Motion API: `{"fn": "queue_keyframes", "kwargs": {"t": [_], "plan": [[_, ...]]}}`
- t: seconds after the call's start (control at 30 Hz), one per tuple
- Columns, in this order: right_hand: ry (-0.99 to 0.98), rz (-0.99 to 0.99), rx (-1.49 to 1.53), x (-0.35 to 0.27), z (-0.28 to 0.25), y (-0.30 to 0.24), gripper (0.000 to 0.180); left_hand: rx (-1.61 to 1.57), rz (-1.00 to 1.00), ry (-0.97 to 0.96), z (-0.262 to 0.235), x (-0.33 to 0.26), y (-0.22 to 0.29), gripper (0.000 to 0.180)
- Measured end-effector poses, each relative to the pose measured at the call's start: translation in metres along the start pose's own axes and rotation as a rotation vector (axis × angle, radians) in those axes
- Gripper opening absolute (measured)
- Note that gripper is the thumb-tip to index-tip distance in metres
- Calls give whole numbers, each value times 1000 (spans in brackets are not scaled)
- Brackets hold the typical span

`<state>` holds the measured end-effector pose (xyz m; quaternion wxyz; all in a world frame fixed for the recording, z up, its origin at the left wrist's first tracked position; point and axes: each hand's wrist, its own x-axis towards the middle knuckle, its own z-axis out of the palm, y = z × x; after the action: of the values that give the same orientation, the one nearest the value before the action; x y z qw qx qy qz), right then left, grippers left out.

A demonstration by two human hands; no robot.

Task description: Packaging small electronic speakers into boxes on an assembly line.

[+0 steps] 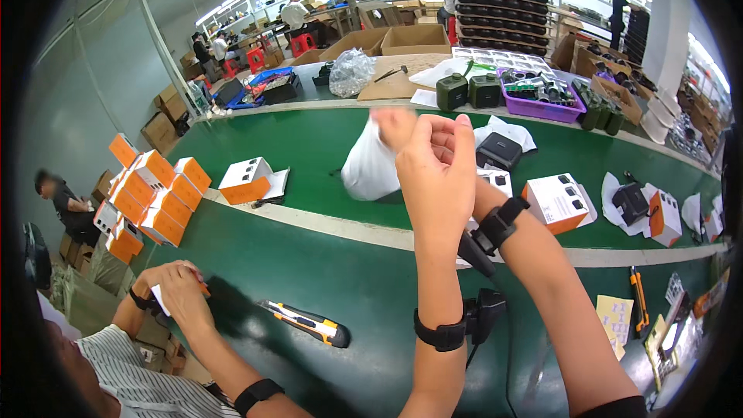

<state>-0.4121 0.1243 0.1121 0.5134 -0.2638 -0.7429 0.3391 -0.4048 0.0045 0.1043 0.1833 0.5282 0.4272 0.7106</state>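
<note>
My right hand [393, 125], blurred by motion, grips the top of a white bag [371, 166] over the green belt [309, 139]. The bag hangs rounded; its contents are hidden. In front of my right forearm, my left hand [437, 166] is raised with its fingers loosely curled and its thumb apart. Nothing shows in it. Just right of the hands, a black case [499, 151] rests on white wrapping. A white and orange box [494, 181] is partly covered by my right arm. Another white and orange box [556, 203] stands farther right.
A co-worker's hands [179, 294] work at the left, by stacked orange boxes [155, 193]. A utility knife [306, 323] lies on the near table. Another box [246, 179] sits left on the belt. Green cases [453, 93] and a purple basket [546, 108] stand beyond.
</note>
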Motion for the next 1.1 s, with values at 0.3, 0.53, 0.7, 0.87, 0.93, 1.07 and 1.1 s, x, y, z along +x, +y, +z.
{"fn": "queue_keyframes", "kwargs": {"t": [0.3,0.53,0.7,0.87,0.93,1.07,1.1], "plan": [[253,-429,-1137,-2,-52,7,26,-400,102,387,-28,9,16,11],[-373,-257,-1375,-81,-68,74,41,-478,-71,418,-50,10,3,20],[-465,-382,-637,-103,-20,19,72,-551,-29,412,-47,10,11,18],[-595,-148,-933,-112,39,52,103,-548,-40,397,-45,9,10,19],[-615,178,-742,-101,34,55,105,-559,-41,381,-43,8,5,18],[-366,426,226,-99,-2,55,83,-577,-37,398,-50,7,7,17],[-275,414,526,-104,-27,48,69,-609,-54,394,-42,5,11,17]]}}
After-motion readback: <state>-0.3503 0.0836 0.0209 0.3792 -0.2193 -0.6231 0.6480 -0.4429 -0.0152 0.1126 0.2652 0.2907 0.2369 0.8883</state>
